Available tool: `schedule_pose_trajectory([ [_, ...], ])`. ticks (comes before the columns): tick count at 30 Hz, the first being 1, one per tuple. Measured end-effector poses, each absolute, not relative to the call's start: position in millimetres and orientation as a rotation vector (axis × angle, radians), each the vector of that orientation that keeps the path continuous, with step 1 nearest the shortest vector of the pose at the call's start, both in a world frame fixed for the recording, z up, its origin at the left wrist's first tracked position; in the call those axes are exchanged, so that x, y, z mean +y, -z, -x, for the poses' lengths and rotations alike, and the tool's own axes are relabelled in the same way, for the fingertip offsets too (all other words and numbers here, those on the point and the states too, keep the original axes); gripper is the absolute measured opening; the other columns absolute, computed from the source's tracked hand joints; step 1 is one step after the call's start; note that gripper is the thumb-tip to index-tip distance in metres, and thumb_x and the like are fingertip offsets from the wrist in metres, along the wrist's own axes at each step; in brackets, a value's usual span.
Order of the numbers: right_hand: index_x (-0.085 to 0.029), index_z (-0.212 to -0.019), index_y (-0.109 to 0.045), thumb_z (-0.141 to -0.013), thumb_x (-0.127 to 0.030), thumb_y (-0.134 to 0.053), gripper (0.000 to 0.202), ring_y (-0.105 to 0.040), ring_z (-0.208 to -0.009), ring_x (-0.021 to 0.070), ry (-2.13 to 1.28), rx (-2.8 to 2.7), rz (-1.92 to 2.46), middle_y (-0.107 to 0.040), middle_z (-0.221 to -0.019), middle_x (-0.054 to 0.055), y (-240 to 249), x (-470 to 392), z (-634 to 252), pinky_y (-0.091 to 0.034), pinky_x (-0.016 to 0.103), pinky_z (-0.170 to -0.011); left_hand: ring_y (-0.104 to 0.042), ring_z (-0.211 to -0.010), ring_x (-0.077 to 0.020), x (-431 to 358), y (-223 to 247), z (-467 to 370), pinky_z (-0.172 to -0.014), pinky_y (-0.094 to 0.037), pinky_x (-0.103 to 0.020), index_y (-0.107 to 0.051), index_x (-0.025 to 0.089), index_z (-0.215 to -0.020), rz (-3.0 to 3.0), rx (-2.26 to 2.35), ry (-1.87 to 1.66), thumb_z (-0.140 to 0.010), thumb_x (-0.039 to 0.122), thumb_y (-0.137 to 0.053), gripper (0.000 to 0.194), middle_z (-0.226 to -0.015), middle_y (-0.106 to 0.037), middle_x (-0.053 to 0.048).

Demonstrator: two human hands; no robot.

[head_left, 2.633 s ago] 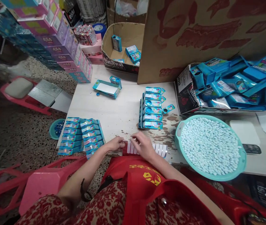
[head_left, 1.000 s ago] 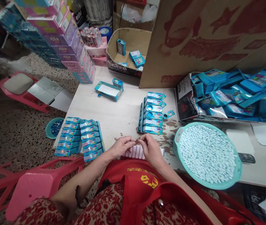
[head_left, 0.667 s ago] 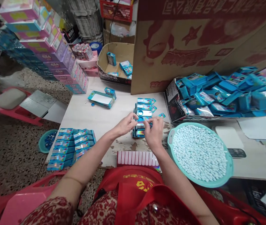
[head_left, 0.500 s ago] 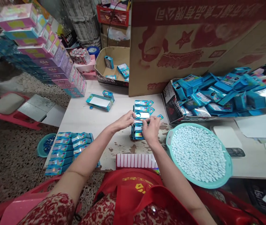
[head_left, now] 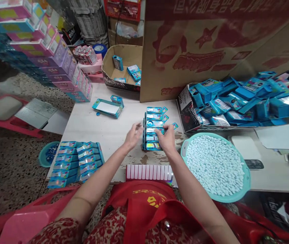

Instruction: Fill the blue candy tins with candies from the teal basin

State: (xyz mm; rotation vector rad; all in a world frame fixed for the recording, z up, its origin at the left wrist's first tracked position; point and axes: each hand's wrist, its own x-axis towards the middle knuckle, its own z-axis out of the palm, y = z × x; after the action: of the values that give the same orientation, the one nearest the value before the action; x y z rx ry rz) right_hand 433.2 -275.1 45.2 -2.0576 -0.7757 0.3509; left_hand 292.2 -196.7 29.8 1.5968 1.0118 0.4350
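Note:
A row of small blue candy boxes [head_left: 155, 117] stands side by side in the middle of the table, several with their end flaps sticking out to the right. My right hand [head_left: 167, 139] grips the right end of one box in the row between thumb and index finger. Just left of the row, my left hand [head_left: 133, 136] is a little blurred, its fingers apart and holding nothing. In front of me lies a strip of white labels [head_left: 149, 173] on a red backing. To the right, a turquoise basin [head_left: 184, 152] holds many pale candies.
A carton [head_left: 185, 108] heaped with blue boxes is at the right, beside a large cardboard panel [head_left: 185, 51]. Filled rows of blue boxes [head_left: 66, 161] sit at the table's left. Farther back are a turquoise tray [head_left: 107, 107], an open carton [head_left: 121, 86] and stacked pink boxes [head_left: 60, 67].
My left hand has drawn off the row toward the left and down. My right hand stays at the row, shifted slightly right. The view has tilted slightly.

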Motion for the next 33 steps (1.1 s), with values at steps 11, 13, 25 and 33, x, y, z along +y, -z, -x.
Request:
schedule_pose_trajectory([
  [11, -0.017, -0.09, -0.051, -0.071, -0.043, -0.06, 0.033, -0.053, -0.074, 0.0167, -0.484, -0.575, 1.897, -0.057, -0.089, 0.004, -48.2, -293.4, -436.3, -0.046, 0.033, -0.073, -0.038, -0.131, -0.0235, -216.4, -9.2, -241.2, -0.108, -0.027, -0.032, -0.044, 0.019, -0.135, -1.749, 0.877, -0.039, -0.083, 0.052, -0.048, 0.062, -0.145, -0.04, -0.009],
  [13, -0.017, -0.098, -0.052, -0.077, -0.045, -0.057, 0.035, -0.055, -0.085, 0.0184, -0.435, -0.595, 1.892, -0.056, -0.099, 0.008, -47.6, -324.1, -420.1, -0.047, 0.034, -0.077, -0.055, -0.11, -0.0236, -236.2, 4.6, -222.3, -0.092, -0.04, -0.028, -0.06, 0.02, -0.115, -1.733, 0.856, 0.141, -0.072, 0.046, -0.064, 0.05, -0.122, -0.061, -0.008],
  [25, -0.013, -0.119, -0.048, -0.073, -0.056, -0.054, 0.064, -0.043, -0.122, 0.0349, -0.773, -0.784, 2.187, -0.051, -0.126, 0.021, 44.0, -457.6, -371.9, -0.034, 0.055, -0.101, -0.049, -0.063, -0.0141, -244.9, 13.3, -181.3, -0.057, -0.03, -0.02, -0.06, 0.019, -0.062, -1.735, 0.917, 0.196, -0.075, 0.033, -0.054, 0.02, -0.062, -0.056, 0.001],
  [33, -0.014, -0.104, -0.055, -0.062, -0.051, -0.066, 0.058, -0.041, -0.124, 0.0368, -0.928, -0.706, 2.054, -0.054, -0.122, 0.022, 27.3, -452.8, -382.8, -0.028, 0.055, -0.105, -0.046, -0.056, -0.0129, -256.4, 3.0, -173.3, -0.054, -0.029, -0.021, -0.057, 0.018, -0.056, -1.722, 1.096, 0.179, -0.071, 0.029, -0.056, 0.018, -0.054, -0.05, 0.002],
])
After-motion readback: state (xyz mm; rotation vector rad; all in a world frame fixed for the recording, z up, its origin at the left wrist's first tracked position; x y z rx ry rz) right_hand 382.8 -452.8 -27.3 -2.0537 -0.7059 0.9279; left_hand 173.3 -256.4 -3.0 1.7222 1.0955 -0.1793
